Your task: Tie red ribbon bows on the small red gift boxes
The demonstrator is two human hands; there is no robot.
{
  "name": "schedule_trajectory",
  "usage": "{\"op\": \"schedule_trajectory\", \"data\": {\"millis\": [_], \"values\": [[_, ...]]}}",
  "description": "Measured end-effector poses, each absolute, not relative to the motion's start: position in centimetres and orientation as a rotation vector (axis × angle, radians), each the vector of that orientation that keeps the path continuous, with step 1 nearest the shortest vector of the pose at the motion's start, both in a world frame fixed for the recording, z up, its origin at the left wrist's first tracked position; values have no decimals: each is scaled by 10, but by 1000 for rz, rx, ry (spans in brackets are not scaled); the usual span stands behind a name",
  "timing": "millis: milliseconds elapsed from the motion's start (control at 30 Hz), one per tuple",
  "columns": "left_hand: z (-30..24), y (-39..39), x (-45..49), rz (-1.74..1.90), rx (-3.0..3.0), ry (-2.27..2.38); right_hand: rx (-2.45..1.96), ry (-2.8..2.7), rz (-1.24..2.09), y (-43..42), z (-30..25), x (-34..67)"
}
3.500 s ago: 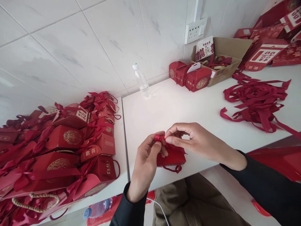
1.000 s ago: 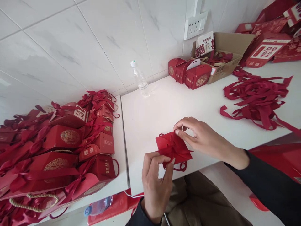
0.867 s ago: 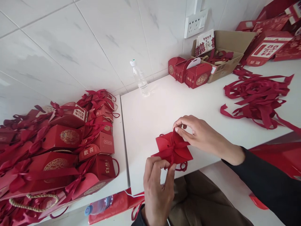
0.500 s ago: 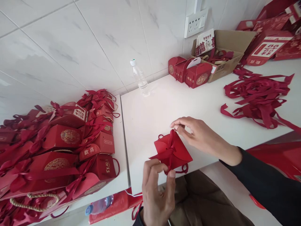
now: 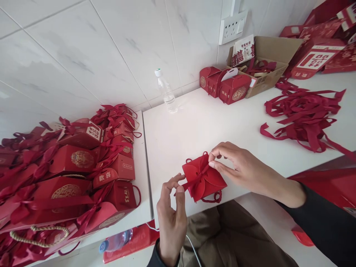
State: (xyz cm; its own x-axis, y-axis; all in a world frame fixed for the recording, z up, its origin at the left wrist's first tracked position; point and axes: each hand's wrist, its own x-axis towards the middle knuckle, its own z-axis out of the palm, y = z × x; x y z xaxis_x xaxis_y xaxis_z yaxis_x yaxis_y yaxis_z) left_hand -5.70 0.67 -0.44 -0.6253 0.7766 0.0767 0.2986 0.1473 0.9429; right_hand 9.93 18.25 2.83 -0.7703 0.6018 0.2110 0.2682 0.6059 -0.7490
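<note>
Pinching opposite ends of a red ribbon bow (image 5: 200,175) with left hand (image 5: 172,207) and right hand (image 5: 240,165), both closed narrowly, atop a red gift box (image 5: 214,180).

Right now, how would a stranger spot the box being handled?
Find the white tabletop right of the piled gift boxes. Near its front edge sits a red bow-tied box. Only this one has the left hand and right hand at its ribbon.

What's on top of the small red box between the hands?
A red ribbon, gathered at the middle, lies across rounded flaps. The right hand covers a bit of the ribbon. The box's inside can't be seen: the flaps cover it.
</note>
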Motion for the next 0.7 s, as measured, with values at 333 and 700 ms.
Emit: {"op": "schedule_trajectory", "data": {"millis": [333,700], "values": [[-10,6,-69,1655,680,2106,-990,-2344,1121,184,25,114],[20,5,-63,1554,1287,1974,-799,-2321,1042,183,36,92]]}}
